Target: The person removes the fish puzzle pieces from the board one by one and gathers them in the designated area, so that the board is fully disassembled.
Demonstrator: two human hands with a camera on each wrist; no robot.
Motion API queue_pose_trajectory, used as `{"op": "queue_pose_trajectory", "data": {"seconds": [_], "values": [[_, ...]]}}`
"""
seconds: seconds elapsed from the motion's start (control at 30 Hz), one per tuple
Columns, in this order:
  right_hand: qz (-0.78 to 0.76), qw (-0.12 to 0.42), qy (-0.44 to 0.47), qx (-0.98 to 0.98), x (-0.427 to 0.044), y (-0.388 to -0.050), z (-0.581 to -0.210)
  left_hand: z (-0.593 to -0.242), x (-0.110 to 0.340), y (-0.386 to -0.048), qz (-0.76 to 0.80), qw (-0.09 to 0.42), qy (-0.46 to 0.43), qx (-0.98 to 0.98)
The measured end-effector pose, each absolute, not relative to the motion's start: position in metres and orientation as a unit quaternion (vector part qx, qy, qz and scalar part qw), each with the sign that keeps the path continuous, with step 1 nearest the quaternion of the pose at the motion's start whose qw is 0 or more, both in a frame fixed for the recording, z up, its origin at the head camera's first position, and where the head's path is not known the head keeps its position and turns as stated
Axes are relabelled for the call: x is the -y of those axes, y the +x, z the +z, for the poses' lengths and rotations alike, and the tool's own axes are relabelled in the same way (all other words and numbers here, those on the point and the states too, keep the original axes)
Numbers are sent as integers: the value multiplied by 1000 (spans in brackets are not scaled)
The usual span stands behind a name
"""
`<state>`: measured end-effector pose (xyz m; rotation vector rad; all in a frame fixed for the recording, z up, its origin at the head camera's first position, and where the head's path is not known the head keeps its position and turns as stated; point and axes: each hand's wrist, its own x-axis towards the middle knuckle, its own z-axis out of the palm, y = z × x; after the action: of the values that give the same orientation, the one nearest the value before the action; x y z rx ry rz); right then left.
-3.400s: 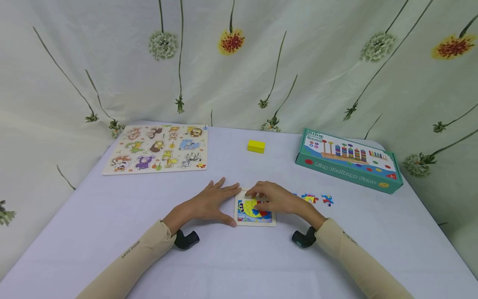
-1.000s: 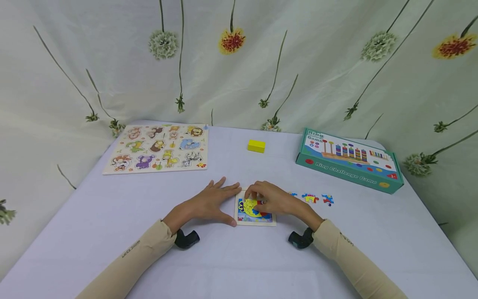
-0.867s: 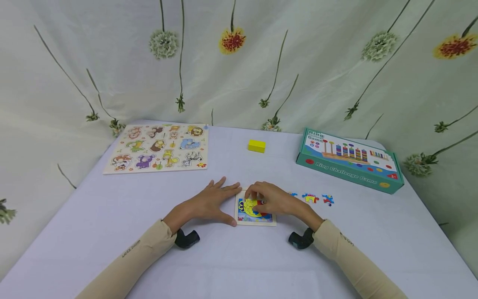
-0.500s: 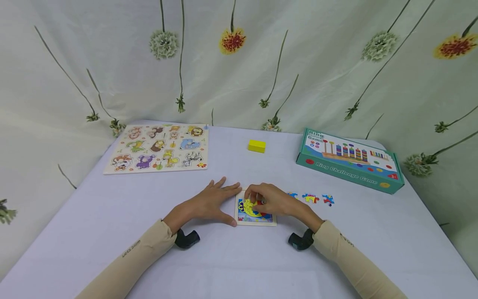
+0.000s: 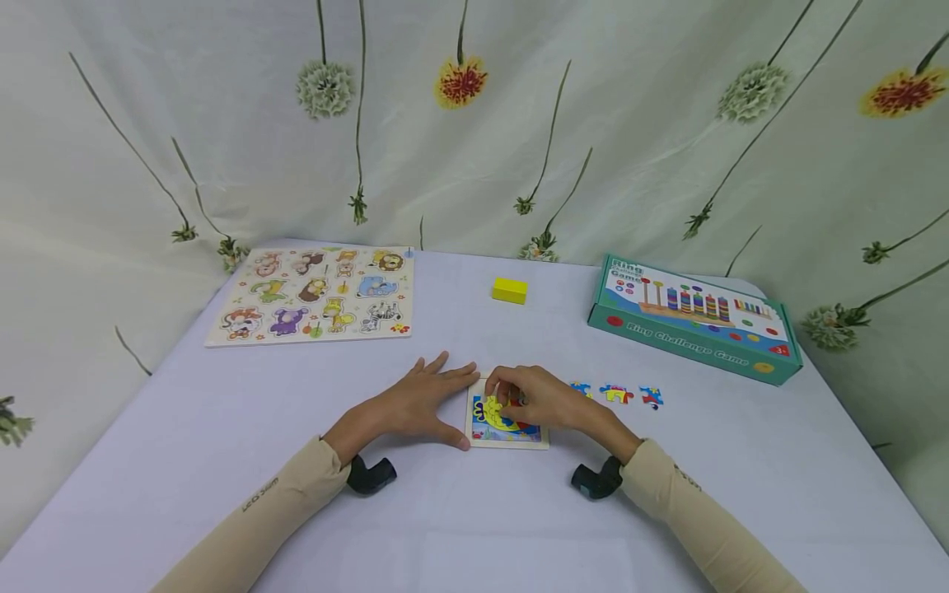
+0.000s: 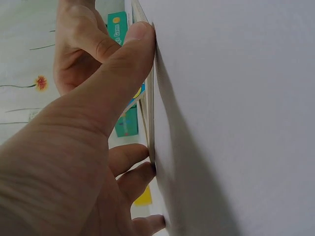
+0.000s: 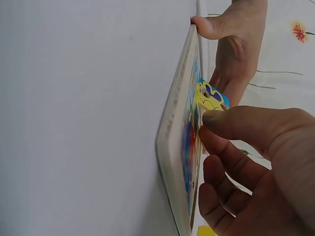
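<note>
A small framed jigsaw puzzle [image 5: 507, 443] with a yellow, blue and red picture lies flat on the table. My left hand [image 5: 424, 402] is spread along its left side, thumb at the near corner and fingertips at the far one. In the left wrist view those fingertips and the thumb [image 6: 140, 37] touch the board's edge. Over the board, my right hand [image 5: 539, 397] has thumb and index finger brought together. The right wrist view has a yellow and blue puzzle piece [image 7: 213, 96] tilted up from the board at that thumb [image 7: 221, 120]; the exact grip is partly hidden.
Several loose puzzle pieces [image 5: 616, 394] lie right of the board, one partly behind the right hand. A yellow block [image 5: 509, 290] sits farther back. An animal puzzle board [image 5: 311, 295] is at back left, a green Ring Challenge Game box [image 5: 693, 319] at back right.
My right hand has shifted slightly toward me, its wrist moving a little left, exposing more of the nearest loose piece. The left hand and the board have stayed put.
</note>
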<state>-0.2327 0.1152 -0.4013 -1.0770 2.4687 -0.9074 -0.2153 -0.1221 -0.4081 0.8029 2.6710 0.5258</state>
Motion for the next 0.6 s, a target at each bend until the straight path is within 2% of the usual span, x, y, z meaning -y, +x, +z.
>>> {"op": "queue_pose_trajectory", "data": {"seconds": [0.6], "values": [[-341, 152, -378, -847, -117, -234, -404, -407, 121, -215, 184, 154, 275, -931]]}}
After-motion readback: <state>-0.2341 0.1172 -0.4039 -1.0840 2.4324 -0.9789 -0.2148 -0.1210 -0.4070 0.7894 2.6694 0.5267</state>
